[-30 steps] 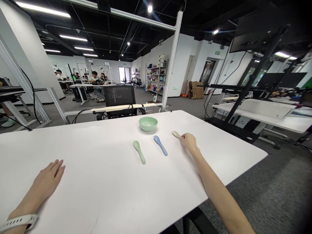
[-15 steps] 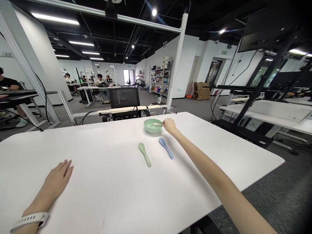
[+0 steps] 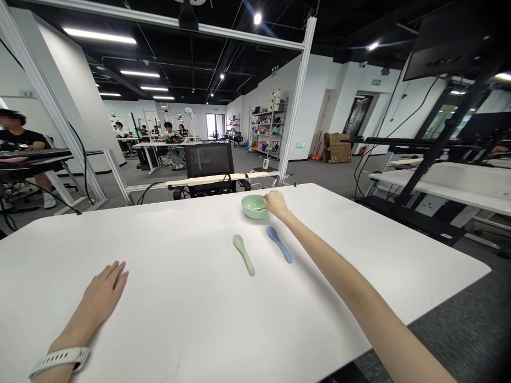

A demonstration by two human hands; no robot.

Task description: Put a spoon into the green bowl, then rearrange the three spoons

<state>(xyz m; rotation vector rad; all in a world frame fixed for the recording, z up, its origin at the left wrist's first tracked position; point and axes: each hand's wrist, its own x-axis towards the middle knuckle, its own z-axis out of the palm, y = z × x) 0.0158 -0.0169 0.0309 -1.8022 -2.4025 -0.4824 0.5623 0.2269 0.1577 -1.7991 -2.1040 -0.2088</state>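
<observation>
White counter (image 3: 179, 314) spans the near scene, its far edge just in front of a metal frame (image 3: 297, 106). Shelving unit (image 3: 267, 127) far back, right of centre, loaded with mixed boxes and bins, contents too small to make out. Black mesh office chair (image 3: 209, 162) beyond the counter's far edge. Green sign (image 3: 376, 82) high on the wall at far right, lettering too small to read.

Bowl (image 3: 250, 213), light green, upright near the counter's far edge, right of centre. Inside: cream spoon (image 3: 261, 209), partly hidden by the fingers. One second ago that spoon was on the right side of the counter, apart from the bowl; half a second ago it was held at bowl height; now it sits lower in the bowl.

Right hand (image 3: 277, 204) at the bowl's right rim, fingers bent together by the spoon's handle; can't tell whether it grips or has let go. Left hand (image 3: 102, 292) lies flat, palm down, near left, released, unchanged.

Green spoon (image 3: 244, 255) and blue spoon (image 3: 279, 245) lie on the counter nearer than the bowl, green left of blue, apart, both unmoved. White wristband (image 3: 59, 359) on the left wrist.
</observation>
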